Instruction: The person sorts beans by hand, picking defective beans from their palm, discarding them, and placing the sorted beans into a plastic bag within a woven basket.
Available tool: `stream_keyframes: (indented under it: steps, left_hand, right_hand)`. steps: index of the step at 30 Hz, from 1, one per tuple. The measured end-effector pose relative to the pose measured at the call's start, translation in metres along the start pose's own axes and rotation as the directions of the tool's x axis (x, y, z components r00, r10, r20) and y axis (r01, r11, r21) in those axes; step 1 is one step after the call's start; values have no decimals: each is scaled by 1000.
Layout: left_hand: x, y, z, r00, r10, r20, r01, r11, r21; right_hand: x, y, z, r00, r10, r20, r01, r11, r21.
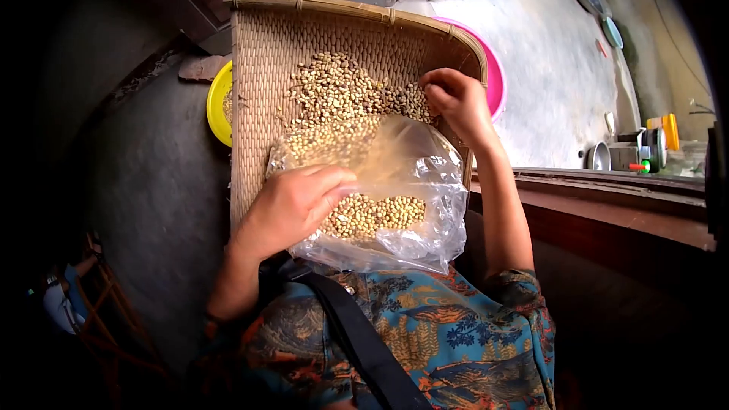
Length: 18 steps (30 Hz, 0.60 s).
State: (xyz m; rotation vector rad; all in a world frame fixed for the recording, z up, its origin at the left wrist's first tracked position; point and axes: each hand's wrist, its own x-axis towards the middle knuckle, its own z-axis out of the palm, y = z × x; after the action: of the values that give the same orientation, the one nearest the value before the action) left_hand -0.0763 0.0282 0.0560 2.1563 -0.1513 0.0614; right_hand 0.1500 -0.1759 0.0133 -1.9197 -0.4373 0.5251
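Note:
A woven bamboo winnowing basket lies tilted in front of me. Across its middle spreads a layer of pale, yellowish beans, some of them darker. A clear plastic bag rests on the basket's near part, with more of the beans inside. My left hand is closed on the bag's upper edge, its fingertips partly hidden by the film. At the right of the bean layer is my right hand, fingers curled and pinched together just over the beans. Whatever sits between those fingertips is too small to make out.
A yellow basin stands on the floor left of the basket, and a pink basin shows behind its right edge. A door sill runs along the right. Metal pans and household items lie beyond it. At lower left is a wooden chair.

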Motion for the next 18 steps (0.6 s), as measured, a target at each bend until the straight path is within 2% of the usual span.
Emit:
stream_keyframes:
  steps: [1, 2, 4, 6, 9, 12, 16, 18]
  left_hand:
    - [0, -2, 1, 999, -5, -35, 5, 1000, -19]
    - [4, -3, 3, 998, 0, -64, -3, 999, -39]
    - [9, -1, 4, 999, -22, -36, 20, 999, -49]
    - [12, 2, 6, 999, -31, -16, 30, 999, -35]
    - [12, 7, 7, 998, -56, 5, 56, 998, -7]
    - [12, 10, 5, 995, -100, 27, 100, 995, -4]
    - [11, 9, 8, 996, -90, 17, 90, 996, -7]
    - [11, 8, 10, 996, -88, 23, 88, 996, 5]
  right_hand:
    - [-3, -2, -5, 998, -4, 59, -18, 929, 371]
    - [-9, -5, -11, 990, -9, 142, -89, 737, 670]
    - [-20, -13, -15, 977, -45, 208, -167, 439, 883]
    - [-26, -9, -14, 967, -59, 248, -232, 196, 953]
    - [-38, -15, -11, 978, -5, 206, -204, 132, 970]
    - [-43, -8, -13, 967, -80, 241, -238, 55, 970]
    - [-49, -7, -17, 969, -59, 240, -231, 120, 965]
    - [-52, -10, -19, 975, -32, 218, -204, 247, 947]
